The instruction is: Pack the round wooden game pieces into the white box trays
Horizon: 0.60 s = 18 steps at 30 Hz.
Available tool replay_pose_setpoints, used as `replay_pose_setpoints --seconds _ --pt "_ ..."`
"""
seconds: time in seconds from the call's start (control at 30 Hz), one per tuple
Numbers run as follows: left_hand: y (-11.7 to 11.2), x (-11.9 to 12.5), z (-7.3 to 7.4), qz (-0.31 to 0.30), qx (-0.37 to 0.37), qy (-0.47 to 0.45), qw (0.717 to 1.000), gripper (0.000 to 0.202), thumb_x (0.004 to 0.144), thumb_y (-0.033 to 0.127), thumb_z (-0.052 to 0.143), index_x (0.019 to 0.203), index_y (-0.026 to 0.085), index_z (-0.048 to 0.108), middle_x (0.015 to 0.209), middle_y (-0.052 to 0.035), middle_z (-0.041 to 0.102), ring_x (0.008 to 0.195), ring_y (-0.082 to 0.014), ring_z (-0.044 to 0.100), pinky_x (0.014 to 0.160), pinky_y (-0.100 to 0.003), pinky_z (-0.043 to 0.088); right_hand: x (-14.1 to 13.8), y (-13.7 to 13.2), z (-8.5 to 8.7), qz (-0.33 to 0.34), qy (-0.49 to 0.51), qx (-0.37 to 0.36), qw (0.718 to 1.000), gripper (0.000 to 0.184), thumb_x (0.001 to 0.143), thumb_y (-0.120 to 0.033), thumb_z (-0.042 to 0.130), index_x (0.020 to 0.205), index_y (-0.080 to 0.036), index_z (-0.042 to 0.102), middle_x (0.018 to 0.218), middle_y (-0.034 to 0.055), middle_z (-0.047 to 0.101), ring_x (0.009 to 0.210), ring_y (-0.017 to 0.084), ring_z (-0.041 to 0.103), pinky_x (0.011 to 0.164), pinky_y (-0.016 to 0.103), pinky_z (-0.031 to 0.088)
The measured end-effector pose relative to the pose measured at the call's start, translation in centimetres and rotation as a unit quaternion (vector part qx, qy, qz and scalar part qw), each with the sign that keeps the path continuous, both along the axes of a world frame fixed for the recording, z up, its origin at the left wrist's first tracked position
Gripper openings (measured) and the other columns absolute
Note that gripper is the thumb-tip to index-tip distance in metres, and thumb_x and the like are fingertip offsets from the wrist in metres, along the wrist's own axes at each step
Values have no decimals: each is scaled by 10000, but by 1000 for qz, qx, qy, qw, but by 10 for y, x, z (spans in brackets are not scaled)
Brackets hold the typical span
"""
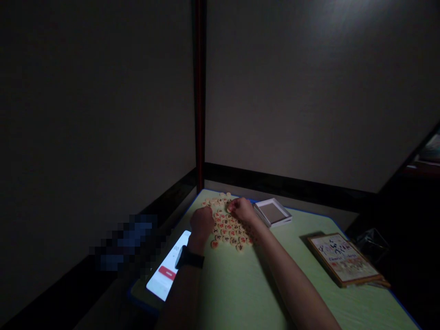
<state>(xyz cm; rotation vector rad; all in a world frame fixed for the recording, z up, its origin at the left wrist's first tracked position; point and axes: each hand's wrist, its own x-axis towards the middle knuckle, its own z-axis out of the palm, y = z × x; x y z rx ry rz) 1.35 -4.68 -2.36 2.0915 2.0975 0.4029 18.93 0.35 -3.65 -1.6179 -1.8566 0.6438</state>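
Round Chinese chess pieces (225,225) with red and dark characters lie close together in rows on the green table (237,288). My right hand (243,210) is over the far right part of them, thumb and fingers pinched on one pale Chinese chess piece. At the left edge of the group, my left hand (202,222) is closed with its fingers curled in; the back of the hand hides what they hold, if anything. A dark watch (190,259) is on the left wrist. Beyond the hands, several more pieces lie near the table's far corner.
A lit phone (165,275) lies by the left table edge, partly behind my left forearm. Past my right hand sits an open white box (273,212). To the right is a flat Chinese chess box (343,259) with a printed cover. Walls (292,101) meet behind the table.
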Motion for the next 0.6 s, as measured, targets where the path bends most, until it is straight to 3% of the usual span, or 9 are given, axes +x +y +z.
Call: replay_pose_setpoints --seconds 0.13,0.3,0.47,0.6 --pt "3 -7 4 40 -2 -23 999 319 922 96 406 1034 120 703 1072 -153 724 1026 -226 682 791 -271 486 -13 9 5 13 -110 10 994 262 666 14 595 694 -199 746 765 18 760 826 166 694 723 199 443" --pt "4 -13 11 73 33 -34 996 350 945 83 361 1048 100 695 1055 -165 722 986 -232 692 762 -269 484 -17 9 9 28 -198 1 980 268 719 -32 603 784 -218 784 848 20 782 874 163 702 752 195 441" --pt "6 -14 10 81 45 -51 994 361 945 86 353 1041 94 701 1052 -167 719 956 -232 691 755 -275 478 -17 9 13 37 -255 -6 966 257 780 -95 607 870 -242 797 919 22 785 910 172 704 769 203 453" --pt "7 -18 10 89 76 -60 991 370 936 84 348 1017 113 708 1039 -146 723 959 -218 684 772 -267 476 -25 9 21 35 -298 -4 954 226 811 -160 610 932 -210 794 989 99 771 939 233 705 787 257 477"
